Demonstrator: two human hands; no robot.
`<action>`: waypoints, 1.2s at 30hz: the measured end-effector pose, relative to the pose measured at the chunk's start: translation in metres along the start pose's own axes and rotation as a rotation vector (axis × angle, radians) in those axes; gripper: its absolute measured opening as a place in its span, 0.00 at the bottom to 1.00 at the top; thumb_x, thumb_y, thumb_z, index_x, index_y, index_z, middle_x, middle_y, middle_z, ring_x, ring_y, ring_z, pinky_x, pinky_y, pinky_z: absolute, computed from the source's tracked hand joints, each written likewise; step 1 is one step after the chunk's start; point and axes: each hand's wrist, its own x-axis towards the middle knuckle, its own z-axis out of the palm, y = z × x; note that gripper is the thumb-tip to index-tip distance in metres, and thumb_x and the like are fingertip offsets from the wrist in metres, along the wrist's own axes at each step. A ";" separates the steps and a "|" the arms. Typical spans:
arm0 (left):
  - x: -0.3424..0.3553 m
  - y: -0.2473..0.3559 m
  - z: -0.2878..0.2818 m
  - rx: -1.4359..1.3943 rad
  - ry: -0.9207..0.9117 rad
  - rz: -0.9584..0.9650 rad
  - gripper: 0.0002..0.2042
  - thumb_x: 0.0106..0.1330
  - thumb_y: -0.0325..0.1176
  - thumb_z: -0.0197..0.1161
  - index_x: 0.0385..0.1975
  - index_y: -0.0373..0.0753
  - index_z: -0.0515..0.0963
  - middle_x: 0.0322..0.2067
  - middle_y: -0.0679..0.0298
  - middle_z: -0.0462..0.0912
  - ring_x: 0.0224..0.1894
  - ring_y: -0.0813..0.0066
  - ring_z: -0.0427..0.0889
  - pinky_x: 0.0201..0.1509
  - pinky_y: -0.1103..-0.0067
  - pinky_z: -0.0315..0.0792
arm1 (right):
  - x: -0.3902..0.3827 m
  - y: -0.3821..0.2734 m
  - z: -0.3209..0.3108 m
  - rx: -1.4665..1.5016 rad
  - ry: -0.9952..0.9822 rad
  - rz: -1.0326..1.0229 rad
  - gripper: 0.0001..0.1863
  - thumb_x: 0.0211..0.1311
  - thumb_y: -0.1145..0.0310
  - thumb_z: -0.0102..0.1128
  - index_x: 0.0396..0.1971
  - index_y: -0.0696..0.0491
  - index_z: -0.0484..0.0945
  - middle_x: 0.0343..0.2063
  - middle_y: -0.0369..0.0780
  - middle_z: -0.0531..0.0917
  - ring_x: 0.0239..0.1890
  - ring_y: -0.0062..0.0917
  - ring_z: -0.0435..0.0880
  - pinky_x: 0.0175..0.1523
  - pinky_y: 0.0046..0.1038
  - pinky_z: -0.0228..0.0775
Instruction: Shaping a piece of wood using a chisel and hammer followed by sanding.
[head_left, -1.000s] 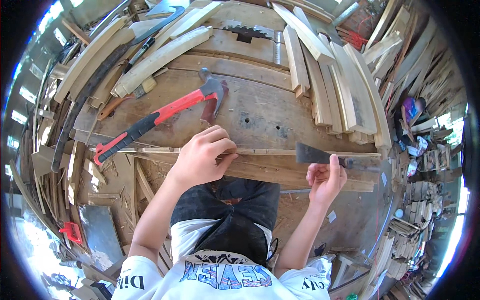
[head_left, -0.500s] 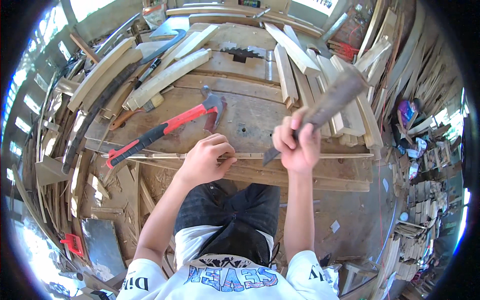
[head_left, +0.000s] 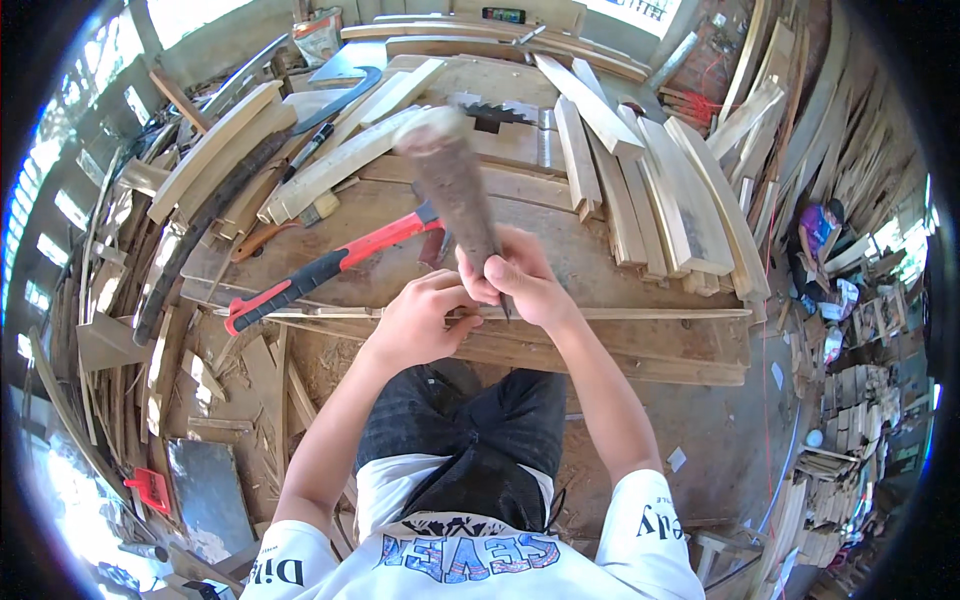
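My right hand (head_left: 522, 278) is wrapped round a chisel-like tool (head_left: 452, 180) with a thick brown wooden handle. Its worn butt end points up and away to the left, slightly blurred. Just below my fingers the dark blade tip shows, close to a thin wooden strip (head_left: 640, 314) along the bench's near edge. Beside it, my left hand (head_left: 425, 318) pinches the strip with curled fingers. A hammer (head_left: 340, 258) with a red and black grip lies on the bench to the left; the tool's handle partly covers its head.
The wooden workbench (head_left: 560, 280) carries light wooden bars (head_left: 690, 225) at right and more boards (head_left: 335, 175) at left. A brush (head_left: 270, 238), a bow-shaped blue saw (head_left: 345, 100) and a toothed blade (head_left: 490, 117) lie there too. A person (head_left: 818, 245) sits far right.
My right hand has moved left, close to my left hand, and the tool's handle has swung from leaning right to leaning left. My left hand stays on the strip.
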 end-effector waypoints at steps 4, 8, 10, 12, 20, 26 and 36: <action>-0.001 0.002 0.000 0.007 0.016 -0.055 0.11 0.53 0.28 0.71 0.37 0.37 0.81 0.35 0.55 0.83 0.39 0.52 0.82 0.42 0.64 0.77 | 0.009 0.008 -0.008 -0.090 -0.052 0.110 0.14 0.62 0.62 0.72 0.31 0.59 0.81 0.22 0.27 0.76 0.24 0.08 0.68 0.27 0.17 0.55; -0.005 0.000 0.001 0.023 0.053 -0.040 0.14 0.52 0.28 0.71 0.38 0.35 0.80 0.36 0.54 0.82 0.40 0.50 0.82 0.41 0.63 0.76 | 0.025 0.015 -0.015 -0.098 -0.219 0.164 0.13 0.52 0.67 0.79 0.27 0.60 0.83 0.20 0.26 0.75 0.24 0.07 0.68 0.26 0.18 0.54; -0.007 -0.002 0.002 0.020 -0.007 -0.146 0.15 0.50 0.25 0.72 0.39 0.36 0.81 0.37 0.56 0.82 0.42 0.57 0.83 0.44 0.68 0.76 | 0.031 0.016 -0.017 -0.181 -0.329 0.106 0.12 0.51 0.70 0.79 0.25 0.60 0.83 0.20 0.31 0.79 0.24 0.11 0.73 0.28 0.19 0.60; -0.010 -0.005 0.003 0.043 -0.008 -0.190 0.19 0.48 0.23 0.72 0.42 0.36 0.79 0.39 0.58 0.81 0.43 0.64 0.82 0.45 0.72 0.76 | 0.035 0.018 -0.019 -0.180 -0.350 0.032 0.16 0.50 0.65 0.79 0.20 0.59 0.80 0.13 0.28 0.70 0.19 0.09 0.63 0.22 0.20 0.51; -0.015 -0.007 0.007 -0.157 -0.003 -0.323 0.26 0.43 0.24 0.70 0.48 0.35 0.73 0.40 0.57 0.78 0.44 0.58 0.80 0.47 0.69 0.74 | 0.036 0.026 -0.027 -0.262 -0.271 -0.211 0.21 0.50 0.63 0.78 0.14 0.57 0.73 0.11 0.34 0.63 0.15 0.16 0.59 0.21 0.22 0.50; -0.013 -0.009 0.010 -0.098 -0.029 -0.422 0.24 0.44 0.22 0.70 0.45 0.36 0.74 0.40 0.61 0.77 0.44 0.67 0.78 0.46 0.73 0.73 | 0.032 0.022 -0.036 -0.230 -0.096 -0.296 0.16 0.48 0.64 0.79 0.17 0.56 0.80 0.10 0.35 0.66 0.13 0.17 0.62 0.19 0.23 0.53; -0.033 -0.015 0.009 0.116 -0.057 -0.407 0.20 0.46 0.23 0.71 0.42 0.37 0.77 0.39 0.62 0.78 0.43 0.67 0.79 0.45 0.73 0.74 | 0.029 0.024 -0.034 -0.218 -0.111 -0.391 0.13 0.50 0.66 0.78 0.19 0.56 0.81 0.09 0.33 0.68 0.11 0.14 0.60 0.18 0.22 0.47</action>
